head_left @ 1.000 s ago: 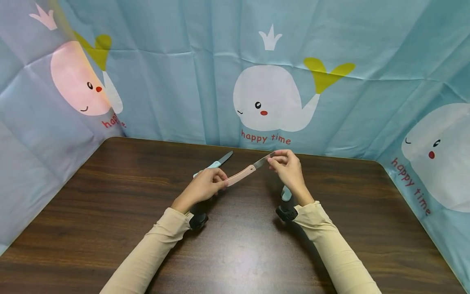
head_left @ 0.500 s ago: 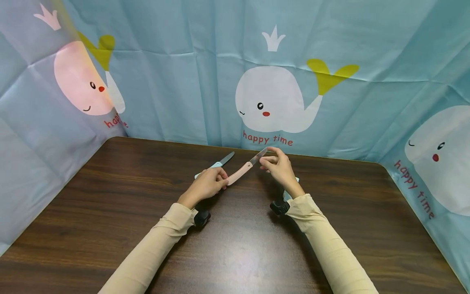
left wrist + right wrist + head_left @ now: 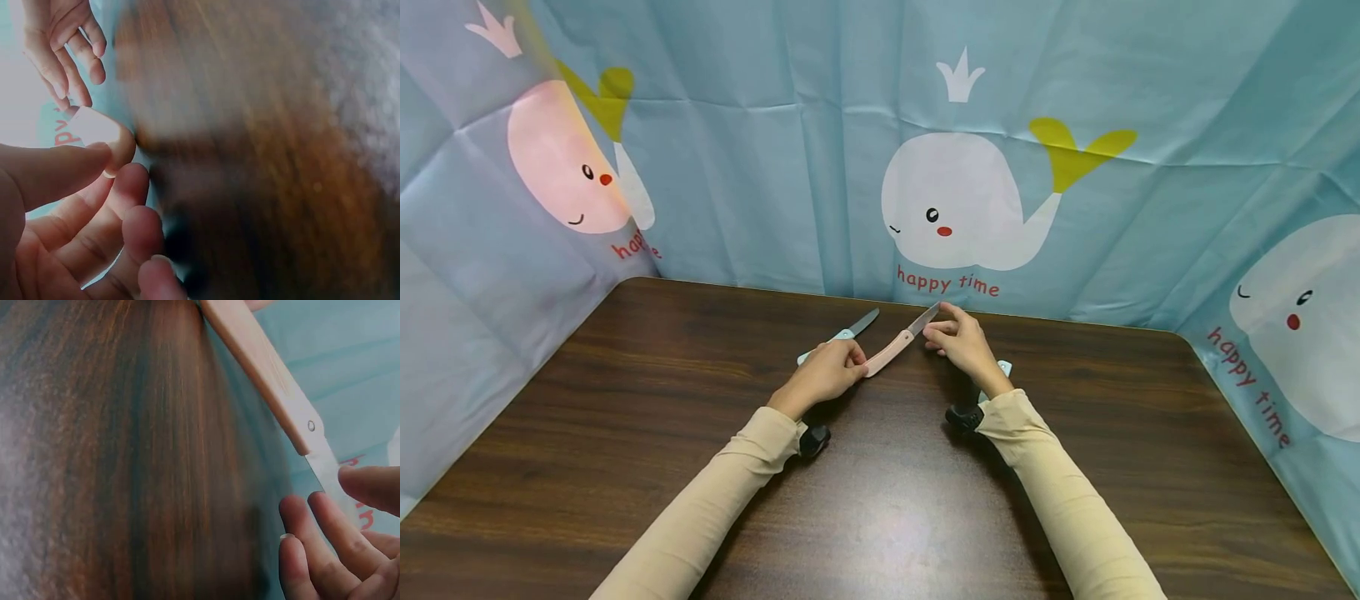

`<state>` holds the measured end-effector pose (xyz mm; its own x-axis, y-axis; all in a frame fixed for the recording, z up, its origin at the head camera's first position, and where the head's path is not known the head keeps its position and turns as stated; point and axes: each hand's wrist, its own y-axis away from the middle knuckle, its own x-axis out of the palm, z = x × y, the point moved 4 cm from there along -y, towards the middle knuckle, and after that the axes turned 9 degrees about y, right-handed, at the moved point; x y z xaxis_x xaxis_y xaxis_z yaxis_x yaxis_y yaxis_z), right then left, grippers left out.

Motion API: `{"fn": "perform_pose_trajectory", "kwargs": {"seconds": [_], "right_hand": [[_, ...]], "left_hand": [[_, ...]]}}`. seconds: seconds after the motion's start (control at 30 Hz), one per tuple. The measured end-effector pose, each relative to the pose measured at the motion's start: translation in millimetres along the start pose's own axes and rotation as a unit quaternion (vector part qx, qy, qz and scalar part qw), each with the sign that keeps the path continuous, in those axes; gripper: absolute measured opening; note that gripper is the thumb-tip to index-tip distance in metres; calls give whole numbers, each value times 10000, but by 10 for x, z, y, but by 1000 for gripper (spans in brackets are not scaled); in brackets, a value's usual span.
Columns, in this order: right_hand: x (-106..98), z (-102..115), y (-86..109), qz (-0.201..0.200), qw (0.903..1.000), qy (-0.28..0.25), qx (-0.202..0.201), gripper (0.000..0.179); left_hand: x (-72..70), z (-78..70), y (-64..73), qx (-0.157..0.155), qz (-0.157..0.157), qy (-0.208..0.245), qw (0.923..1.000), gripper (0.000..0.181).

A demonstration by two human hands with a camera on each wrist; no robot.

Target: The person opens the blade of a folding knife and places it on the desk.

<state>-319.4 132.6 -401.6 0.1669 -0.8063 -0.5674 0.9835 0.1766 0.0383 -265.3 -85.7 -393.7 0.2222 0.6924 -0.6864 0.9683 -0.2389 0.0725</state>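
A folding knife (image 3: 889, 353) with a pink handle has its blade swung out, pointing up and away to the right. My left hand (image 3: 826, 370) pinches the butt of that handle between thumb and fingertips, as the left wrist view also shows. Around the blade's outer part is my right hand (image 3: 964, 343), thumb and fingers parted and loosely bent; whether a fingertip touches the blade I cannot tell. Behind my left hand lies a light-blue folding knife (image 3: 845, 335), blade out, its handle partly covered. Another light-blue handle (image 3: 1005, 367) shows beside my right wrist, mostly hidden.
Dark wood-grain tabletop (image 3: 700, 350) stretches beneath both arms. A blue curtain (image 3: 737, 183) printed with whales stands along the back edge and at both sides. A black band (image 3: 814, 440) sits on the left wrist and another (image 3: 964, 417) on the right.
My right hand has shifted left and its fingers have loosened from the blade tip. The pink knife has tilted more steeply, tip swinging left. My left hand keeps its pinch, barely moved.
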Motion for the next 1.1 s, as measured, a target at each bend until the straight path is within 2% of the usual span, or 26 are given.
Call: {"fn": "perform_pose_trajectory", "kwargs": {"seconds": [0.33, 0.53, 0.83, 1.1], "right_hand": [[66, -6, -20, 198, 9998, 100, -19, 69], [74, -4, -6, 236, 9995, 150, -147, 61], [21, 69, 68, 293, 9989, 76, -346, 47], [-159, 88, 172, 248, 9969, 354, -654, 40]], "left_hand": [[26, 39, -40, -70, 147, 6, 9999, 14], [10, 41, -20, -21, 175, 100, 9998, 15], [-23, 16, 26, 331, 47, 293, 9990, 17], [-2, -113, 81, 690, 56, 469, 9965, 18]]}}
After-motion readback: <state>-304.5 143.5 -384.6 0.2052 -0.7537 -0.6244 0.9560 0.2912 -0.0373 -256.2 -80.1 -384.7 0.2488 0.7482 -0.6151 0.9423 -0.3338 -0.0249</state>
